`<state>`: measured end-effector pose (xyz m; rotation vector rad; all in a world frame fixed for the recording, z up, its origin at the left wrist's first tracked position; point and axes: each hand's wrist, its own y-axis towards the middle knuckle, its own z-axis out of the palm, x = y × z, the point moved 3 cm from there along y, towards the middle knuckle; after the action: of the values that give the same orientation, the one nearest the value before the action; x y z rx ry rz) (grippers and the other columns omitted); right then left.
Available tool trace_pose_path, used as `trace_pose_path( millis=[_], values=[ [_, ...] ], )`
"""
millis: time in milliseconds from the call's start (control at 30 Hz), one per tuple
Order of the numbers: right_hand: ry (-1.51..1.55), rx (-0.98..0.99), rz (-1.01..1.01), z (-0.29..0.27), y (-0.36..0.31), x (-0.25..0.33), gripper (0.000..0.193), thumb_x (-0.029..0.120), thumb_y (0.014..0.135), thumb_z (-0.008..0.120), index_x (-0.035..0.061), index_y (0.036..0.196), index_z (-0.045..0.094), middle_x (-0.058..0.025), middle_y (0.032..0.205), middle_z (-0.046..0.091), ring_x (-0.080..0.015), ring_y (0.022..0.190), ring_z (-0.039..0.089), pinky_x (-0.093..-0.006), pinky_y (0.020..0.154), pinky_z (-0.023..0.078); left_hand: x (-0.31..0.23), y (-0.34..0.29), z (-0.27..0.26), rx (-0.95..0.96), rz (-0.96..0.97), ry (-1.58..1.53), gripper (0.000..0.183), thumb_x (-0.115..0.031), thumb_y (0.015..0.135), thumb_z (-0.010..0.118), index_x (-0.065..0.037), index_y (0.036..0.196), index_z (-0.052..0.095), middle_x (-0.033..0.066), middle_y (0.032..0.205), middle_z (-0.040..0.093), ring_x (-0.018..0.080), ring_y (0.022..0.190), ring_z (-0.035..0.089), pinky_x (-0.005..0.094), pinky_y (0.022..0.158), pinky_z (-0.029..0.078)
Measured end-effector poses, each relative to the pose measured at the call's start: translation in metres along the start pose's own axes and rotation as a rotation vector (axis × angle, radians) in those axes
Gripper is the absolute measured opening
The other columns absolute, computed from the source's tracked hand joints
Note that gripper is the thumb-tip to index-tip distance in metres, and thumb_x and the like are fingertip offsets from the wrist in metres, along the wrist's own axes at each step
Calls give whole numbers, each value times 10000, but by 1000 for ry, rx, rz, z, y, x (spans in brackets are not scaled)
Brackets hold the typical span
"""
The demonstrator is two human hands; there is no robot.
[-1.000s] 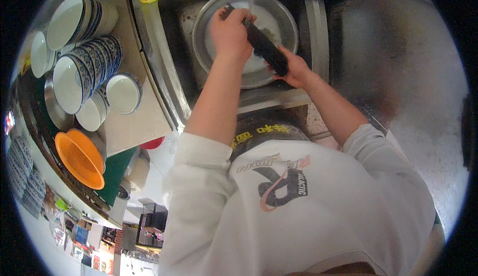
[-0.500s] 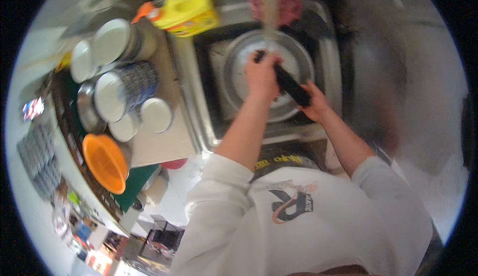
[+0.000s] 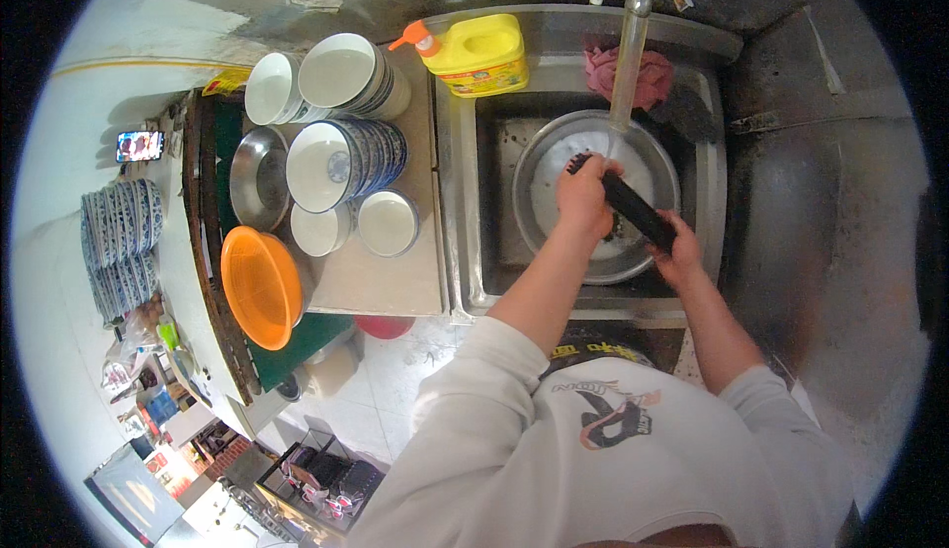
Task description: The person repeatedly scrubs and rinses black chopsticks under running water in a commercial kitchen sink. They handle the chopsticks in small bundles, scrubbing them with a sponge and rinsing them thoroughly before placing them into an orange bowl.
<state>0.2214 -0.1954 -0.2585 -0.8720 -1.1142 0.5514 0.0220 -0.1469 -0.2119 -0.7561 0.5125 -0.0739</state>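
White cloth top (image 3: 692, 469) with printed front. Right hand (image 3: 680, 253), fingers closed around the lower end of a long, narrow, black bar-shaped object (image 3: 641, 208). Left hand (image 3: 583, 198), gripping the same object near its upper end. Object placed diagonally over a round, silvery metal basin (image 3: 527, 192), inside a rectangular metal sink (image 3: 465, 212). Crumpled pink cloth (image 3: 647, 79), sink's back ledge. Yellow plastic jug with orange pump top (image 3: 481, 52), rear left corner.

More faucet (image 3: 630, 69) now in view
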Motion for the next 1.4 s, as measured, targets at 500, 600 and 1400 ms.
trace_pose_path(
  millis=[500, 600, 1400],
  values=[
    [-41, 52, 54, -14, 8, -15, 335, 402, 980, 475, 83, 1033, 564, -52, 831, 592, -181, 656, 563, -326, 448, 391, 0, -15, 19, 103, 98, 176, 203, -62, 807, 675, -30, 959, 544, 97, 813, 630, 228, 768, 617, 358, 734, 498],
    [-126, 91, 184, -14, 3, -28, 332, 401, 986, 468, 84, 1024, 560, -57, 810, 577, -196, 641, 560, -331, 444, 399, 0, -11, 19, 186, 35, 345, 235, -65, 812, 674, -27, 1004, 545, 102, 825, 638, 227, 759, 613, 359, 727, 497],
    [-90, 140, 114, -30, 11, -20, 372, 414, 1003, 439, 82, 1052, 599, -76, 842, 610, -224, 698, 607, -363, 516, 465, 5, -12, 23, 177, 56, 221, 214, -168, 897, 643, -37, 1021, 527, 108, 841, 608, 247, 816, 627, 409, 677, 513]
  ],
)
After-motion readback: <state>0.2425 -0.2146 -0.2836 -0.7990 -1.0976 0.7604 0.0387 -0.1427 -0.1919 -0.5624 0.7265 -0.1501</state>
